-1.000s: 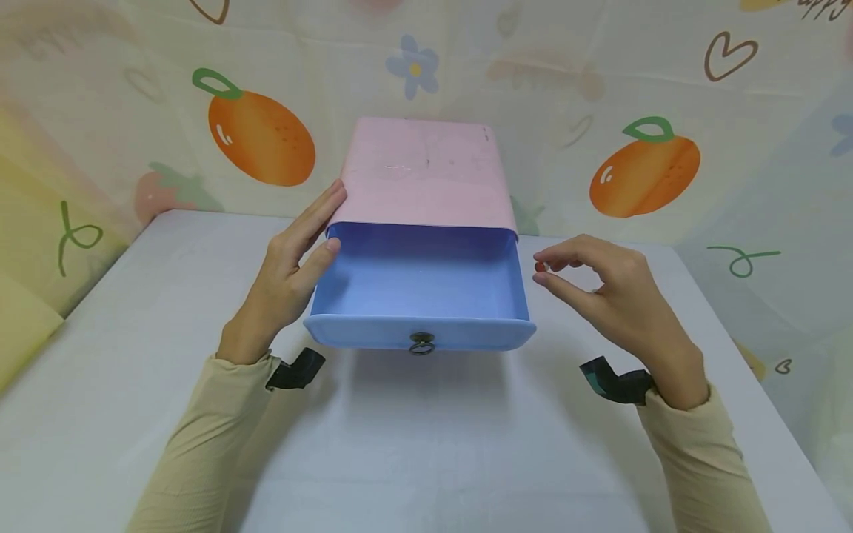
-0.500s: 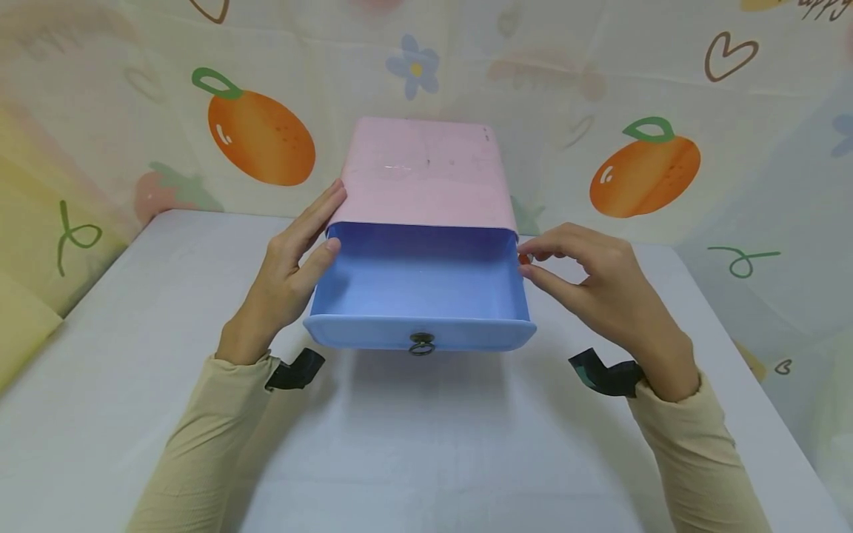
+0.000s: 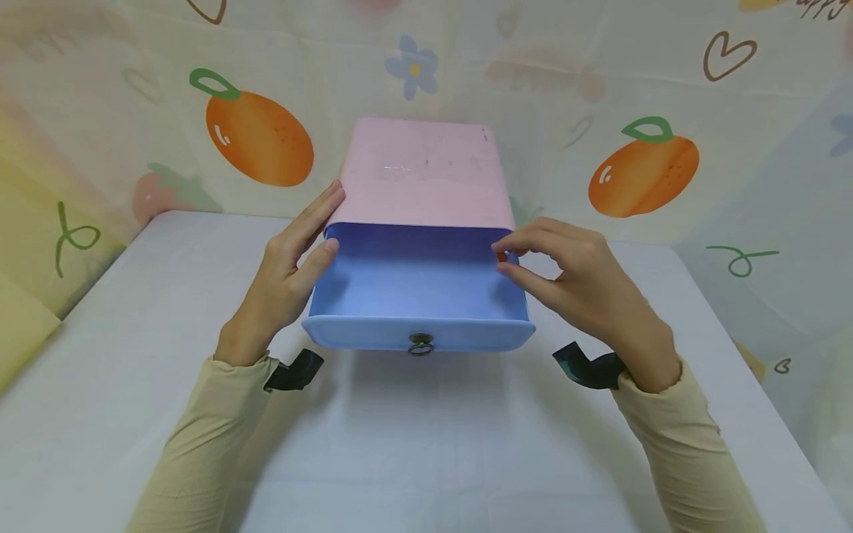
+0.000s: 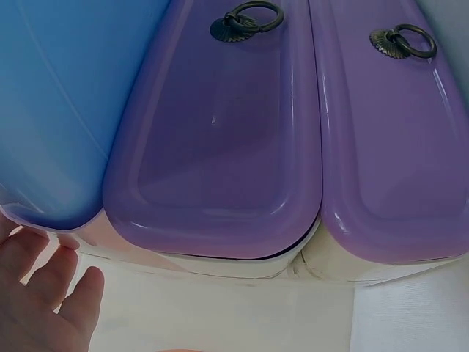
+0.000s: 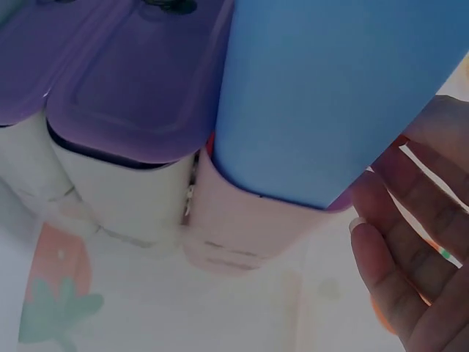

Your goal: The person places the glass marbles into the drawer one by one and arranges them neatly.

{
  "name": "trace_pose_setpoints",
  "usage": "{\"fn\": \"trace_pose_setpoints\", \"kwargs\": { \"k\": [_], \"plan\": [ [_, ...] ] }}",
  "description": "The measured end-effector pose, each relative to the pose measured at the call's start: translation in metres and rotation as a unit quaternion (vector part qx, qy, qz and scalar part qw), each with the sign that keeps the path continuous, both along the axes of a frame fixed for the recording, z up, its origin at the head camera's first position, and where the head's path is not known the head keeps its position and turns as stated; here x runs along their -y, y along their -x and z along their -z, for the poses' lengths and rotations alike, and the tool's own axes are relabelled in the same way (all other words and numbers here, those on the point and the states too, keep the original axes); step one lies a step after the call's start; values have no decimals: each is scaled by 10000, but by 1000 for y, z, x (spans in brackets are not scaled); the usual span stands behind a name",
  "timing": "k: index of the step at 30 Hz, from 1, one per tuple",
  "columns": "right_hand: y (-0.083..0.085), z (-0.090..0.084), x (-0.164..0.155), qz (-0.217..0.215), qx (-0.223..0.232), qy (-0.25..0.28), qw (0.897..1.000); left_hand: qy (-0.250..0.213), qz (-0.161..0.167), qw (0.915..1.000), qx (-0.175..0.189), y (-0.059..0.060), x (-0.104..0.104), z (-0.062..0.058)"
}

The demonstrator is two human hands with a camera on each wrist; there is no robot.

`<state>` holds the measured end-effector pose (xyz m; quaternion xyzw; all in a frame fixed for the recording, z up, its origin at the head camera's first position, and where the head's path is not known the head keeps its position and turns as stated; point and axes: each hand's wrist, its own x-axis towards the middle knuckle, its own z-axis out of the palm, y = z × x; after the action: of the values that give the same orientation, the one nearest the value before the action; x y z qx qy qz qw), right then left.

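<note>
Up at the top right corner of the head view, brown lettering (image 3: 823, 7) on the printed cloth (image 3: 553, 133) is cut by the frame edge, and what remains reads roughly "appy". Small dark marks sit near the upper right corner of the pink casing (image 3: 426, 181), too small to make out as letters.

Right of centre, the right hand (image 3: 576, 270) pinches a small reddish thing (image 3: 502, 257) between thumb and fingertips, the gap between them only as wide as the thing. It sits at the right edge of the blue drawer (image 3: 420, 333), over that side in the head view; whether it touches the wall cannot be told. In the right wrist view the fingers are at the right of the frame, close by the drawer's edge.

Left of centre, the left hand (image 3: 283, 274) has its fingers straight and its thumb spread away from them, resting against the casing's left side. The drawer stands out from the casing, a dark ring pull (image 3: 420, 346) at the middle of its front. Two purple drawers (image 4: 220, 147) with similar rings fill the centre and right of the left wrist view.
</note>
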<state>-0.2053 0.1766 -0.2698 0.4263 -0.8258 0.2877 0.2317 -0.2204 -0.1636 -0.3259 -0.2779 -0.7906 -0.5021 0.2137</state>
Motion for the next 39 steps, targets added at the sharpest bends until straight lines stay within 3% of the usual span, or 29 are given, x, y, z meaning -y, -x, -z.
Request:
{"fn": "trace_pose_setpoints", "kwargs": {
  "k": [16,24,39],
  "plan": [
    [6,-4,19,-75,54,-606,9981,7,-42,10000,34,-1,1,1],
    [10,-5,27,-88,340,-935,9950,-20,0,10000,-27,0,0,1],
    [13,-13,39,173,871,-1968,9764,-26,6,10000,-59,0,-1,0]
  ]
}}
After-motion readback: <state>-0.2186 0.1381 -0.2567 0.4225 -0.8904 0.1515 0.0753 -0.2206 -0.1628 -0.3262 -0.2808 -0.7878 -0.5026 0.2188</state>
